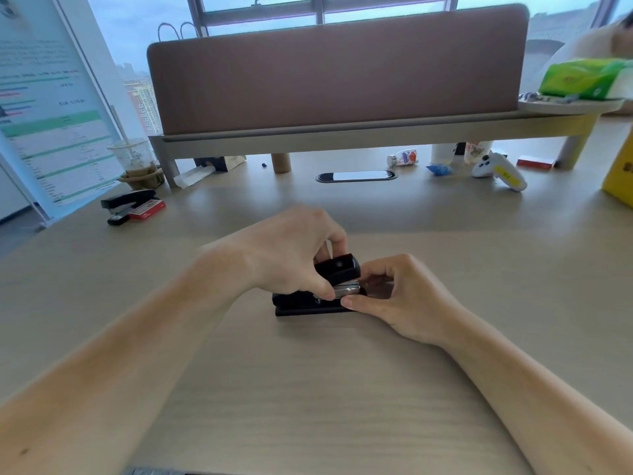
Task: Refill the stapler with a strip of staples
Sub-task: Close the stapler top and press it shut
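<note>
A black stapler (301,303) lies on the wooden desk (308,389) in the middle of the view. Its black top cover (339,269) is lifted a little, and the silver magazine (347,290) shows under it. My left hand (287,255) wraps over the stapler from the left and grips the cover and body. My right hand (397,296) is at the stapler's front end, its fingertips touching the silver magazine and the base. I cannot tell whether a staple strip is between the fingers.
A second black stapler (125,205) and a red staple box (147,210) lie at the far left. A brown desk divider (335,73) stands behind. Beneath it are an iced drink cup (137,162), a white controller (498,171), small bottles and a yellow box (620,176).
</note>
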A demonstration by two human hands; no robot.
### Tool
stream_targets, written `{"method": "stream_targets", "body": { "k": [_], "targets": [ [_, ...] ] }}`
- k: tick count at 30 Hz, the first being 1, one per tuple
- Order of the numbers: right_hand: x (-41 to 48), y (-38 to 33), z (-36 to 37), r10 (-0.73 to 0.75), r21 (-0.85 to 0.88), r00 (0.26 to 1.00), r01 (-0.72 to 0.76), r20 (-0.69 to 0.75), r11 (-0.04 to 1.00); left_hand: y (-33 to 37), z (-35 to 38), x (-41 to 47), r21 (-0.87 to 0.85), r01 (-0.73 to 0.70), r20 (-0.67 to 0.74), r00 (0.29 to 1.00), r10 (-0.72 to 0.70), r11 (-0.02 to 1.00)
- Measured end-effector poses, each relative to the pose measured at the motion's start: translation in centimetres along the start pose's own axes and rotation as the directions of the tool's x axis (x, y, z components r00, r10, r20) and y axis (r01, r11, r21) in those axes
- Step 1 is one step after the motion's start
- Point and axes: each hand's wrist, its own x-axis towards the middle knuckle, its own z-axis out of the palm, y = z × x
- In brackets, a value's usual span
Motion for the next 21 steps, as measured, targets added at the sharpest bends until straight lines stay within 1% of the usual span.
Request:
{"method": "stream_targets", "body": {
  "k": [3, 5, 6, 8, 9, 11, 13, 21],
  "targets": [
    [0.1, 0.1, 0.0, 0.005, -0.009, 1.000, -0.005, 0.000, 1.000, -0.2, 0.8, 0.3, -0.014, 0.002, 0.035, 0.999, -0.002, 1.000],
    [0.1, 0.1, 0.0, -0.001, -0.012, 1.000, 0.001, -0.016, 1.000, -0.4, 1.4, 0.5, -0.076, 0.033, 0.050, 0.998, -0.029, 0.997],
    [0.1, 0.1, 0.1, -0.004, -0.011, 0.999, 0.004, -0.034, 1.000, -0.4, 1.7, 0.7, -0.137, 0.067, 0.060, 0.996, -0.059, 0.988],
    [0.1, -0.1, 0.0, 0.026, 0.031, 0.998, -0.025, -0.054, 0.999, -0.4, 2.4, 1.1, -0.275, 0.179, 0.089, 0.983, -0.160, 0.945],
    [0.0, -0.2, 0.0, 0.041, 0.052, 0.998, -0.038, -0.048, 0.998, -0.3, 2.9, 1.5, -0.301, 0.236, 0.096, 0.972, -0.216, 0.924],
    [0.0, -0.3, 0.1, 0.036, 0.055, 0.999, -0.034, -0.039, 0.998, 0.0, 3.8, 2.1, -0.266, 0.303, 0.072, 0.953, -0.294, 0.915],
    [0.0, -0.3, 0.1, 0.021, 0.041, 0.999, -0.019, -0.046, 0.999, 0.4, 4.5, 2.4, -0.232, 0.320, 0.030, 0.946, -0.322, 0.919],
    [0.0, -0.2, 0.1, 0.014, 0.036, 0.998, -0.012, -0.061, 0.999, 0.7, 5.4, 2.4, -0.230, 0.284, -0.055, 0.951, -0.303, 0.931]
  ]
}}
